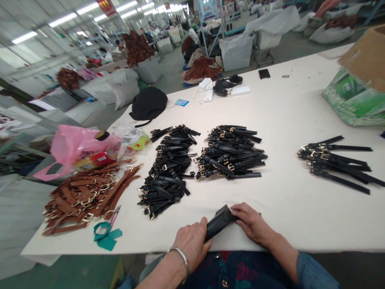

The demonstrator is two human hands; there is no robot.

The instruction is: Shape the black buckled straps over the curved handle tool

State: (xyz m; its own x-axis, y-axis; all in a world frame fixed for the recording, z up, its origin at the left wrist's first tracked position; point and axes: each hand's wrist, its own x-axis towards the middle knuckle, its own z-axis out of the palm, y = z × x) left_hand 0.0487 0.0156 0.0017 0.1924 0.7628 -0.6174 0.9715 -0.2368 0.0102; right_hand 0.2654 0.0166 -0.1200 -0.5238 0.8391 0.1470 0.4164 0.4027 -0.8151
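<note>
At the table's front edge, a black leather-like piece [221, 222], long and bent near its upper end, slants between my hands. My left hand [191, 245], with a bangle at the wrist, is wrapped round its lower end. The fingers of my right hand [251, 224] are closed on the upper end; a small dark tip pokes out beyond them. Just past the hands lie two heaps of black buckled straps, a left heap [170, 164] and a middle heap [230, 152]. A smaller group of black straps [338, 162] is fanned out at the right.
Brown straps with metal rings [81, 196] cover the left corner, beside scissors [115, 214] and teal ribbon [108, 237]. Behind them is a pink bag [72, 144]. A black cap [149, 103], white devices [207, 90] and a phone [264, 74] lie farther back. A green-printed bag [351, 96] stands right.
</note>
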